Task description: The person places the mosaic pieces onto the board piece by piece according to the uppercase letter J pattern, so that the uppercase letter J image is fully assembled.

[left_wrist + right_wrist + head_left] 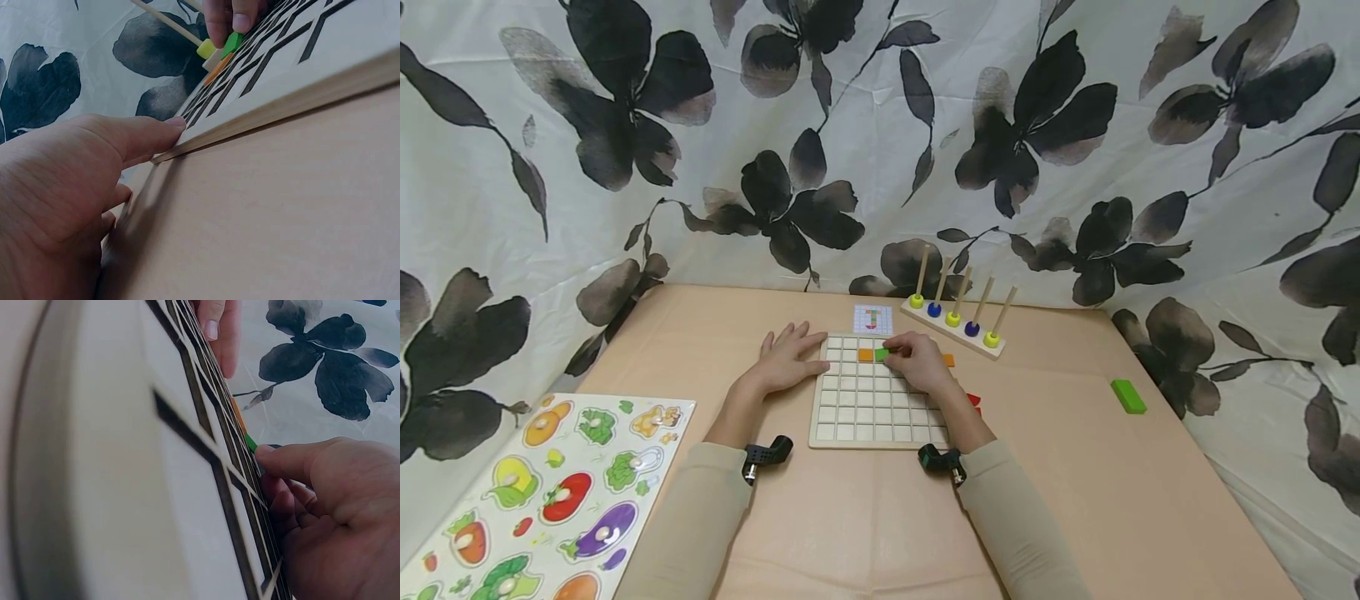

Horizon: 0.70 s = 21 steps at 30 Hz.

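A square wooden grid board lies on the table in front of me. My left hand rests at its upper left side, fingers spread; in the left wrist view the thumb touches the board's edge. Near the board's top, my right hand pinches a green tile between thumb and fingertips, low over the grid. Directly left of it, an orange tile sits in a cell. The right wrist view shows the green tile at the thumb tip, its far side hidden by the hand.
Behind the board lies a pattern card, beside a peg stand with yellow and blue rings. Orange and red pieces lie right of the board. Farther right is a green block; a vegetable picture board lies left.
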Tool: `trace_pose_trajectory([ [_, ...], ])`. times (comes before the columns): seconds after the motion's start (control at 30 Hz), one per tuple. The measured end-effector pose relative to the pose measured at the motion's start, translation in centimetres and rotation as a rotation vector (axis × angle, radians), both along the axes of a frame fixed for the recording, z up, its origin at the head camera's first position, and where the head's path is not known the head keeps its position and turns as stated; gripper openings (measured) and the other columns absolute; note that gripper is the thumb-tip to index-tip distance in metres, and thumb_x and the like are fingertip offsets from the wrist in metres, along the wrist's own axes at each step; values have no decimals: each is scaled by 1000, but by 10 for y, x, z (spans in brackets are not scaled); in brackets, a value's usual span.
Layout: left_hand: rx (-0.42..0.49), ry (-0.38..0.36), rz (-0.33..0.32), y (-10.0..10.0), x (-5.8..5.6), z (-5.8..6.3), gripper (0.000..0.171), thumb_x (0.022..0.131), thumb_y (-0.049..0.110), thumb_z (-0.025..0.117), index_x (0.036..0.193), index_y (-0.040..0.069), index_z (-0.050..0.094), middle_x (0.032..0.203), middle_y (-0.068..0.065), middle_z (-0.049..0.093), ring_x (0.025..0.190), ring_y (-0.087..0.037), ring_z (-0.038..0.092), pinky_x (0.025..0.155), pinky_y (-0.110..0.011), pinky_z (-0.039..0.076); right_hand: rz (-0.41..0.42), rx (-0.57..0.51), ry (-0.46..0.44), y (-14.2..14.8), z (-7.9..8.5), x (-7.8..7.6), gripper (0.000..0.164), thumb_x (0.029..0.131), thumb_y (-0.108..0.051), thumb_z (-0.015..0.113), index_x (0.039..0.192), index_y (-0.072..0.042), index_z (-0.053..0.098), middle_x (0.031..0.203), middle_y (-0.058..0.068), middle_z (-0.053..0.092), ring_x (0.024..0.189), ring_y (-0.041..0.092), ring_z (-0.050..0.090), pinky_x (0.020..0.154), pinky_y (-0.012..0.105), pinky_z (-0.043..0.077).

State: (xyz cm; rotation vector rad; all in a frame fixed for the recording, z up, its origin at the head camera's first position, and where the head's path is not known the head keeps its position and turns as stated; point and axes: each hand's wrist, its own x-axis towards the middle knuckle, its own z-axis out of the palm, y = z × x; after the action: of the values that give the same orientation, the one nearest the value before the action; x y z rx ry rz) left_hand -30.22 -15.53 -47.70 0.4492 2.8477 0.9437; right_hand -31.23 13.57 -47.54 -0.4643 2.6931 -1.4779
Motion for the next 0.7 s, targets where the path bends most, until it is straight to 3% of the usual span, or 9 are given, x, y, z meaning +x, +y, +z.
trace_pose_trajectory([
  [0.33, 10, 1, -6, 1, 0, 1, 69, 99, 45, 64, 158, 14, 46, 172, -24, 18, 161, -48, 3, 124, -68, -10, 8, 29, 7, -2, 2, 1, 20, 95, -6, 74, 115, -2, 78, 113, 12, 68, 94, 21, 56, 79, 28, 45],
  [0.7, 7, 0, -6, 0, 1, 1, 69, 99, 45, 64, 158, 14, 46, 172, -24, 18, 161, -48, 3, 124, -68, -9, 15, -32, -35, 1, 4, 2, 29, 96, -7, 74, 124, -1, 73, 121, 14, 70, 98, 23, 59, 81, 28, 48],
])
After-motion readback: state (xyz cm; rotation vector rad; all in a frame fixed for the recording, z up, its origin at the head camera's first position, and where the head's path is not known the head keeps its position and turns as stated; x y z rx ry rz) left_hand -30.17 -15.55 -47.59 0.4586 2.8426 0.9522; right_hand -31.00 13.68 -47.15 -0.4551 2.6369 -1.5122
